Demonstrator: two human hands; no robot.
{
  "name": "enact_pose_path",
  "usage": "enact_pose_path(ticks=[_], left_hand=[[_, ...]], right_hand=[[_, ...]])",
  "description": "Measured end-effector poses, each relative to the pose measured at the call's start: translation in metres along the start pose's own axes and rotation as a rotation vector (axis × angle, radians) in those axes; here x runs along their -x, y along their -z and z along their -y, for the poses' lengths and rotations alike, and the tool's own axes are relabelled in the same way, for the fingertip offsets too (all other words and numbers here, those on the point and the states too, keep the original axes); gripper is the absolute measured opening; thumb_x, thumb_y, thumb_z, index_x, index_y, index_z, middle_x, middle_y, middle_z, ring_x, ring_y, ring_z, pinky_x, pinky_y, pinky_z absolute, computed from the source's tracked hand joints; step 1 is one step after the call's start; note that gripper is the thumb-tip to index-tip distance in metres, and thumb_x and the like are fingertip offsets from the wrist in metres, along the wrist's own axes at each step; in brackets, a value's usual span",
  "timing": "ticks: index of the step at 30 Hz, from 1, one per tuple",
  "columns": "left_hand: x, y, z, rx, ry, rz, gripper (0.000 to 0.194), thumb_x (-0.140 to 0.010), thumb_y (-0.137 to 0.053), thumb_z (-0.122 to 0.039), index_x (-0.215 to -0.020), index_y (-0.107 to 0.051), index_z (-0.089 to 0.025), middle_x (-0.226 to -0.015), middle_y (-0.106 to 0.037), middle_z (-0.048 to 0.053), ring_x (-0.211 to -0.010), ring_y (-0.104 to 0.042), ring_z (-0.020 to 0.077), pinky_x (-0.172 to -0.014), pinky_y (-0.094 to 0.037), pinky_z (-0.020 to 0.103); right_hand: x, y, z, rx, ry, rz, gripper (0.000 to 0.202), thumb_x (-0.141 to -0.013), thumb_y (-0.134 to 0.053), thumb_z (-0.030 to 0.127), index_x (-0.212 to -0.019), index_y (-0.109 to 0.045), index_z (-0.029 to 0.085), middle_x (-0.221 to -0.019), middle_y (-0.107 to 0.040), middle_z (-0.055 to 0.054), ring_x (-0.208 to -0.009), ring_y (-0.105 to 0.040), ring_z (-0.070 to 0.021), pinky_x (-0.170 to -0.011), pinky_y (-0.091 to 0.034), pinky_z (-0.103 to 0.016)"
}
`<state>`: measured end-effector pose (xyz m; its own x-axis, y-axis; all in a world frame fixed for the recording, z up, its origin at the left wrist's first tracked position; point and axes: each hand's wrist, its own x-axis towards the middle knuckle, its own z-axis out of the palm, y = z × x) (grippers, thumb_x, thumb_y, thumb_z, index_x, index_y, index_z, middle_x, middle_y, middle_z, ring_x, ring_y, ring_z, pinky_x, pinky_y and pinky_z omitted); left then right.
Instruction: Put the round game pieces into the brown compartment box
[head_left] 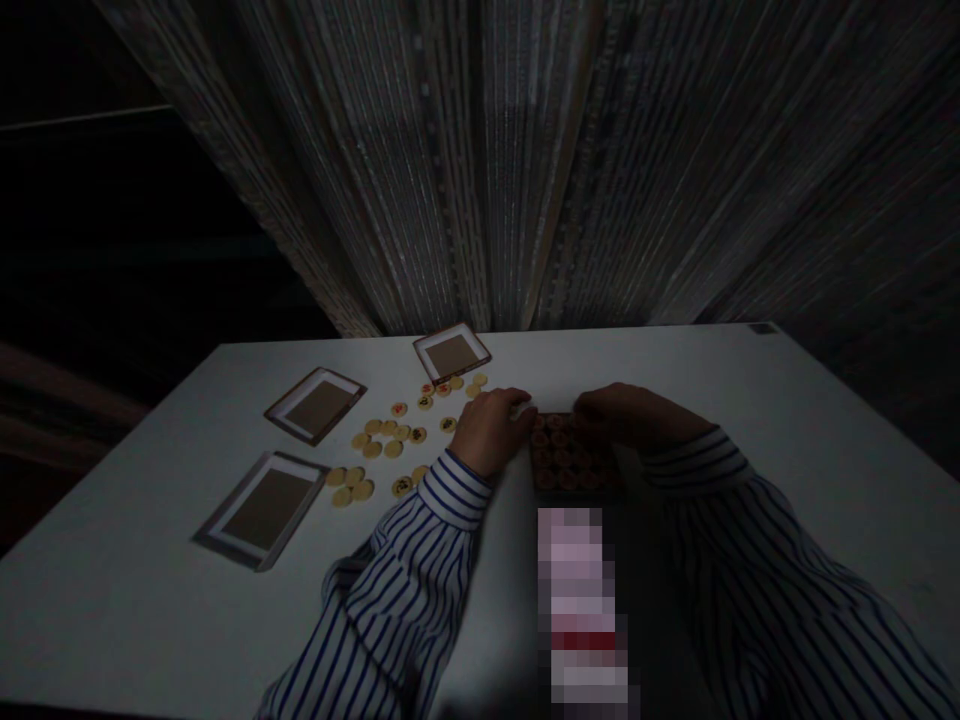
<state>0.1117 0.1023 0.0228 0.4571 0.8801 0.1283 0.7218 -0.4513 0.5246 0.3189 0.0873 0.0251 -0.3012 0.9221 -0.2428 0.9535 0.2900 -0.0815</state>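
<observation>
A small dark box (570,493) with rows of round reddish-brown xiangqi pieces (561,458) is in front of me on the white table. At its upper left corner is my left hand (491,430), fingers curled and tips close together by the rim. My right hand (637,415) reaches over the upper right of the box with its fingers closed. What either hand pinches, if anything, is hidden in the dim light. Left of my left hand are scattered pale xiangqi pieces (393,449), several face down, some showing red or black characters.
Three shallow framed trays, a near one (262,510), a middle one (315,405) and a far one (452,352), lie around the pale pieces. A pixelated pinkish patch (577,590) covers the area below the box. Beyond the table (150,620) hangs a striped curtain (495,180).
</observation>
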Motion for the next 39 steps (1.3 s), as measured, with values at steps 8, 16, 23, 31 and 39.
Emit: enact_pose_path(ticks=[8,16,23,31,39], left_hand=[[0.0009,0.0004,-0.0006,-0.010,0.005,-0.002,0.031,-0.083,-0.050,-0.033,-0.105,-0.064,-0.017,-0.101,-0.068,0.009,-0.096,-0.060,0.0230,-0.086,-0.045,0.038],[0.0013,0.0017,-0.0009,-0.007,0.000,-0.002,0.030,-0.084,-0.050,-0.034,-0.105,-0.064,-0.017,-0.102,-0.068,0.009,-0.097,-0.060,0.0232,-0.086,-0.045,0.039],[0.0020,0.0023,-0.0005,-0.010,-0.005,-0.014,0.031,-0.084,-0.050,-0.033,-0.105,-0.063,-0.016,-0.100,-0.068,0.010,-0.096,-0.060,0.0237,-0.086,-0.045,0.040],[0.0015,0.0026,-0.0004,-0.020,0.001,-0.014,0.030,-0.083,-0.051,-0.033,-0.104,-0.064,-0.017,-0.100,-0.068,0.008,-0.095,-0.060,0.0219,-0.086,-0.045,0.037],[0.0015,0.0030,0.0004,-0.018,-0.023,-0.018,0.030,-0.083,-0.050,-0.033,-0.104,-0.064,-0.016,-0.100,-0.068,0.009,-0.096,-0.060,0.0227,-0.086,-0.045,0.037]], right_hand=[[-0.0007,-0.0020,-0.0019,-0.015,0.004,0.001,0.023,-0.079,-0.047,0.025,-0.091,-0.065,0.018,-0.086,-0.068,-0.008,-0.073,-0.061,-0.0177,-0.058,-0.039,-0.026],[0.0007,0.0000,-0.0001,-0.016,0.008,-0.010,0.023,-0.080,-0.047,0.026,-0.090,-0.066,0.018,-0.086,-0.068,-0.008,-0.073,-0.061,-0.0169,-0.060,-0.040,-0.026],[0.0001,0.0001,-0.0016,-0.015,0.020,0.008,0.023,-0.078,-0.049,0.024,-0.093,-0.066,0.018,-0.087,-0.068,-0.007,-0.074,-0.061,-0.0169,-0.060,-0.041,-0.026],[-0.0011,-0.0019,-0.0025,-0.059,0.021,0.010,0.025,-0.076,-0.050,0.021,-0.095,-0.066,0.018,-0.090,-0.068,-0.008,-0.078,-0.062,-0.0174,-0.064,-0.043,-0.026],[-0.0028,-0.0035,-0.0038,-0.058,0.047,0.005,0.024,-0.077,-0.049,0.020,-0.093,-0.066,0.018,-0.089,-0.069,-0.007,-0.077,-0.062,-0.0170,-0.065,-0.043,-0.026]])
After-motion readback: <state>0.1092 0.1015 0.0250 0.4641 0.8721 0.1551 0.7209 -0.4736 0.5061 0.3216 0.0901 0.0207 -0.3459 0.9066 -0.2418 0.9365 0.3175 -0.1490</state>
